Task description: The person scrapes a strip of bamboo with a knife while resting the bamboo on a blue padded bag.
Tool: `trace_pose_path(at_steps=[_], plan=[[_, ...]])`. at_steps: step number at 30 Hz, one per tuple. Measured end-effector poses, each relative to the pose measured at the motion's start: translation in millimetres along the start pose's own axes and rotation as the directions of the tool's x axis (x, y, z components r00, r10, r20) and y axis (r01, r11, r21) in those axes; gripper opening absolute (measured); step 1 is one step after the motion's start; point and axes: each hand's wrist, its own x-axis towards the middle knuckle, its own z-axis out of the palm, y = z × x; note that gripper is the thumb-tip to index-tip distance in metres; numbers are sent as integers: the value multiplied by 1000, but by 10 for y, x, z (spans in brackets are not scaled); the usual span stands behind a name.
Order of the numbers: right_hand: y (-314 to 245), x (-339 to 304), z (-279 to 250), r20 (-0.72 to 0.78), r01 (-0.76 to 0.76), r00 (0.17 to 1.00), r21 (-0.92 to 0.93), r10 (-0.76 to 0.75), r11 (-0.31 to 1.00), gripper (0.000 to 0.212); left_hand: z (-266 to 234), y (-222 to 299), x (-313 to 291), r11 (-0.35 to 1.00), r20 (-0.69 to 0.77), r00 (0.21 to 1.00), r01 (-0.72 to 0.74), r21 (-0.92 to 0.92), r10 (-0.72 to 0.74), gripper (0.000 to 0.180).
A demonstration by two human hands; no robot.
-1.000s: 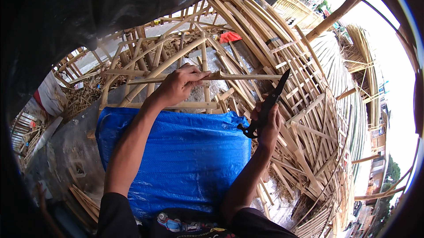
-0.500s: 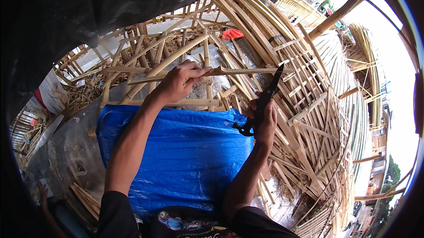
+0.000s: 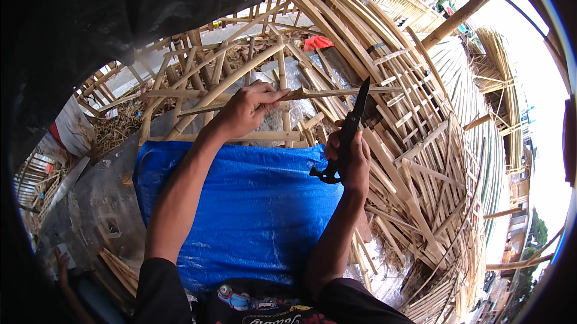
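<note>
My left hand (image 3: 248,109) is closed around a split bamboo strip (image 3: 330,92), which lies roughly level and reaches out to the right. My right hand (image 3: 356,162) grips a black knife (image 3: 352,127) with its blade pointing up. The blade crosses the strip towards its right end; whether the edge touches it I cannot tell. A forked, claw-like end of the knife handle sticks out below the fist. Beneath both forearms a blue tarp (image 3: 252,204) is spread over my lap.
Long split bamboo pieces (image 3: 336,27) are piled at the far right, with a tangle of slats (image 3: 415,192) nearer. Bamboo framing (image 3: 246,72) stands ahead. A black sheet (image 3: 180,0) hangs overhead. At the lower left, another person's arm (image 3: 65,273) shows near some sticks (image 3: 118,270).
My right hand and the knife have shifted left along the strip, and the blade stands slightly more upright. My left hand keeps its hold in nearly the same place.
</note>
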Motion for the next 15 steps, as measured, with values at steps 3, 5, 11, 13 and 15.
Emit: trace_pose_path(at_steps=[3, 5, 11, 13, 15], plan=[[-27, -12, 16, -17, 8, 1000, -19, -9, 1000, 49, 16, -11, 8, 1000, 9, 1000, 26, -13, -26, 41], [-41, 1, 58, -30, 15, 999, -19, -15, 1000, 46, 37, -25, 14, 999, 6, 999, 31, -30, -31, 39], [40, 117, 128, -205, 200, 882, -654, -425, 730, 26, 54, -50, 10, 998, -5, 1000, 0, -56, -1, 35], [100, 165, 76, -219, 189, 808, -784, -547, 592, 35, 49, -17, 15, 997, -28, 999, -20, -80, 18, 34], [103, 165, 70, -212, 102, 685, -919, -697, 380, 34, 22, 43, 32, 958, 84, 975, 217, -188, -205, 31]])
